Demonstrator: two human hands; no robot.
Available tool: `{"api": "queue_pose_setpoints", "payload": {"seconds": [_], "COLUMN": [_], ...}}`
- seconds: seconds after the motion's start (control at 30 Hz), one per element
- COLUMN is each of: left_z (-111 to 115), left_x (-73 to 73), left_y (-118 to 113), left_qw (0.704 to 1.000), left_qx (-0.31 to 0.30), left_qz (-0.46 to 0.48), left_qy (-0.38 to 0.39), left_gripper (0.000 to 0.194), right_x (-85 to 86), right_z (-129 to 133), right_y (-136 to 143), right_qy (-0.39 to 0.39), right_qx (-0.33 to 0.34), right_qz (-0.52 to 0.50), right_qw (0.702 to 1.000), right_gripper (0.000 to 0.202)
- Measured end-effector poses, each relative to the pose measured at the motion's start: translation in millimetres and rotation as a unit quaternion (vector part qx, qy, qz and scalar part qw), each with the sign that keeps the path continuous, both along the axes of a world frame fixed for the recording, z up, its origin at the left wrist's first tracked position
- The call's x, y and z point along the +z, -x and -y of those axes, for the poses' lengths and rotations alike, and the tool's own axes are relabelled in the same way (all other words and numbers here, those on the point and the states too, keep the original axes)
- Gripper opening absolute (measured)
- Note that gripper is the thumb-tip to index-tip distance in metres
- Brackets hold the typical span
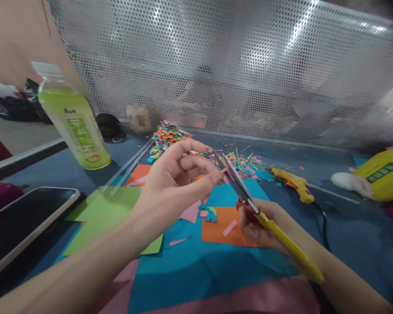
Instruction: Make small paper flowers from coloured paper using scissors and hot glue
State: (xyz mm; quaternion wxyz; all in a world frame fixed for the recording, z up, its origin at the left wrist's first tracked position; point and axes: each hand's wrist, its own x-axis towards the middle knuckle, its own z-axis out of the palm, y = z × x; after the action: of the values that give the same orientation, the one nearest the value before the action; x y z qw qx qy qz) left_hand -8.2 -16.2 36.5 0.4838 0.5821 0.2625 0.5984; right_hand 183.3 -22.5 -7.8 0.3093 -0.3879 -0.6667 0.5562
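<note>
My left hand pinches a small strip of pink paper between thumb and fingers. Around the handles of a pair of scissors, yellow and red, my right hand is closed. The blades are parted, and the pink strip lies between them. Below the hands, sheets of orange paper, blue paper and green paper overlap. A loose pink strip and a few curled blue and green bits rest on the orange sheet.
A drink bottle and a phone stand and lie at left. Behind are a heap of colored paper bits and scattered scraps. A yellow glue gun, clear glue sticks and a yellow bottle are around. Perforated metal closes the back.
</note>
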Motion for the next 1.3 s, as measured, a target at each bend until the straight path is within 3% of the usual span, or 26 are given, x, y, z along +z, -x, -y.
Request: {"api": "queue_pose_setpoints", "payload": {"seconds": [0.47,0.73,1.07,1.3], "left_z": [1.2,0.9,1.2,2.3], "left_x": [1.5,1.2,1.5,2.1], "left_y": [-1.5,-0.6,0.0,-1.0], "left_qw": [1.000,1.000,0.999,0.998], "left_qx": [0.019,0.015,0.041,0.066], "left_qz": [-0.001,0.001,-0.008,-0.014], "left_qy": [0.007,0.011,0.003,-0.006], "left_gripper": [0.025,0.025,0.024,0.023], "right_x": [6.1,-10.8,1.8,-4.4], "right_z": [2.7,-5.9,1.7,-0.9], "right_y": [1.5,-3.8,-0.1,-2.5], "right_qy": [0.033,0.042,0.029,0.001], "right_qx": [-0.016,0.011,0.001,0.000], "right_qz": [-0.015,-0.011,-0.007,-0.002], "right_qw": [0.999,0.999,1.000,1.000], "right_gripper": [0.036,0.031,0.031,0.032]}}
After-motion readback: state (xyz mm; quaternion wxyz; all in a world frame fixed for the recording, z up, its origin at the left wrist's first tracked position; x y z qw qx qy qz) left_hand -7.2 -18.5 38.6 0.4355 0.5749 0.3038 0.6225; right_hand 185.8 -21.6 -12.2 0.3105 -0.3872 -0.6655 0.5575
